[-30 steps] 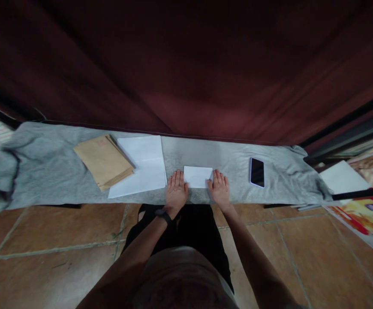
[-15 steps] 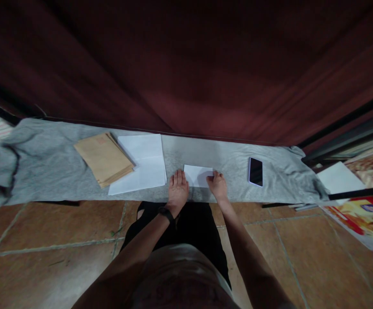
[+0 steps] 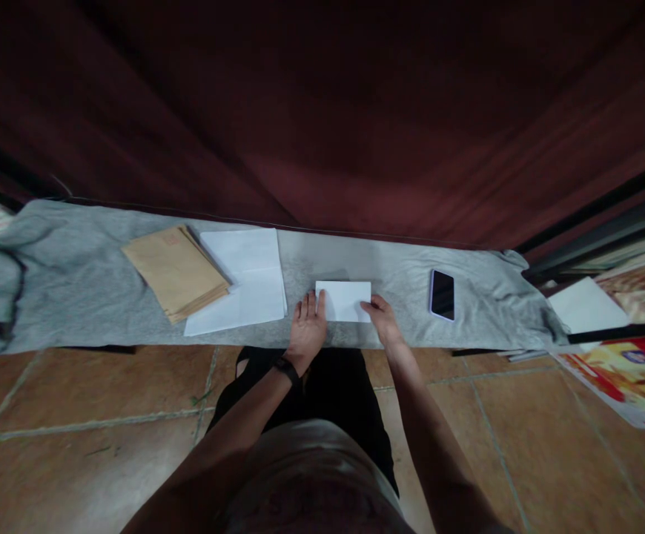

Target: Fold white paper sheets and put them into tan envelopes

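A small white folded paper [image 3: 345, 301] lies on the grey cloth in front of me, its long side running left to right. At its left end rests my left hand [image 3: 309, 323], palm down, with the fingers stretched out and one finger on the paper's edge. My right hand [image 3: 381, 317] pinches the right end between thumb and fingers. To the left are larger white sheets of paper [image 3: 250, 285] with a crease across them. A stack of brown envelopes [image 3: 173, 271] partly covers these sheets.
A phone [image 3: 442, 295] lies on the grey cloth [image 3: 400, 263] to the right. Behind the narrow covered surface hangs a dark red curtain [image 3: 322, 148]. Beyond the right end are a white sheet [image 3: 588, 305] and a red and yellow printed package [image 3: 634, 378]. Tiled floor lies below.
My right hand has shifted slightly outward to the paper's right edge. My left hand's fingers have spread, one now on the paper. The view has moved a little.
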Action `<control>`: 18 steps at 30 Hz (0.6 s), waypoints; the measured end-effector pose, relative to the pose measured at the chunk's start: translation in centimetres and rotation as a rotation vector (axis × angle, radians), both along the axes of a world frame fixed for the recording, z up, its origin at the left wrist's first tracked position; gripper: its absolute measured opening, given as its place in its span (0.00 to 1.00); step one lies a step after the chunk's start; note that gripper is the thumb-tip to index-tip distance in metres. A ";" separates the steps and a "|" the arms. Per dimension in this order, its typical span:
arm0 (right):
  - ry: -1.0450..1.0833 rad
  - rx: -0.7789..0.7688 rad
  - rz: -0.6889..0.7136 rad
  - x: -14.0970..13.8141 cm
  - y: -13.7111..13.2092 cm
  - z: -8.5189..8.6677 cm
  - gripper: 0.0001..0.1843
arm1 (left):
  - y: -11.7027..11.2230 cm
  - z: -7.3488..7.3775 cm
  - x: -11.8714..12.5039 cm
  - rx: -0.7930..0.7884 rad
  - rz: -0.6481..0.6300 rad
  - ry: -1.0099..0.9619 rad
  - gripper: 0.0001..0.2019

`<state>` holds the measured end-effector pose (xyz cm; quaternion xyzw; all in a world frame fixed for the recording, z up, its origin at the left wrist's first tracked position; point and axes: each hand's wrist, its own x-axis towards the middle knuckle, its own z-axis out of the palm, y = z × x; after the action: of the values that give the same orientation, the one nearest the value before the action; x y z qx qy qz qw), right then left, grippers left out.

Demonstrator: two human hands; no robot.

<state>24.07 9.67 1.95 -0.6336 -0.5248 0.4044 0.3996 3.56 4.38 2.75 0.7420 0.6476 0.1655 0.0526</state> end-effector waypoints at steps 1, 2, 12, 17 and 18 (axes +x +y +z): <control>0.034 0.004 0.010 0.0 -0.1 0.1 0.15 | 0.1 0.1 0.0 0.012 0.002 -0.029 0.31; 0.063 0.007 0.021 0.1 -0.2 0.3 0.16 | 0.2 0.2 -0.1 0.024 0.002 -0.066 0.33; 0.158 0.067 0.073 0.9 0.5 2.1 0.13 | 3.6 1.2 -0.1 0.024 0.176 -0.771 0.37; 0.100 0.113 0.000 1.6 0.9 1.7 0.12 | 4.7 1.5 -0.8 0.039 0.132 -0.738 0.10; 0.082 0.135 -0.009 1.7 1.0 1.6 0.12 | 4.7 1.6 -0.9 0.048 0.116 -0.734 0.10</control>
<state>25.77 10.66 3.50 -0.5904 -0.5311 0.3920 0.4643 2.64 9.05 4.34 0.5962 0.6226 0.4385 0.2543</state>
